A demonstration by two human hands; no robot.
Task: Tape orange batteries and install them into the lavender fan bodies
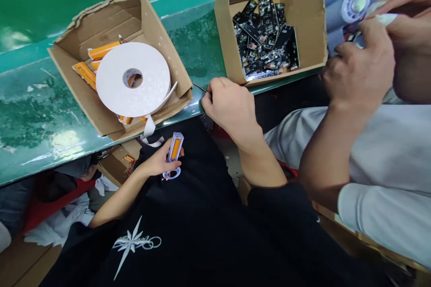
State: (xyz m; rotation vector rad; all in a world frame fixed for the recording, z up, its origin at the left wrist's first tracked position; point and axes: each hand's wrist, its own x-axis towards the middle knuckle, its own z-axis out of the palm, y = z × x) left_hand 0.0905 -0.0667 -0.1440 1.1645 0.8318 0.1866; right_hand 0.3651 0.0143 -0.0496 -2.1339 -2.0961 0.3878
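My left hand (157, 160) is closed around a pale lavender plastic housing (178, 136), held over my lap below the table edge. An orange battery cell (175, 149) lies inside it, and a round ring end with thin red wires hangs at its lower end. At the table edge, my right hand (232, 107) pinches a thin, dark, pointed tool (199, 87); its exact kind is hidden by the fingers. The tip points left towards a cardboard box (183, 71) that holds a large roll of white tape (148, 67) and several orange battery cells (85, 74).
A second cardboard box (224, 45) holds many black circuit boards (262, 38). Both boxes stand on the green table (27, 112). At the right, a co-worker's hands (363, 63) work near several lavender tubes (350, 9). A loose tape end (149, 126) hangs over the table edge.
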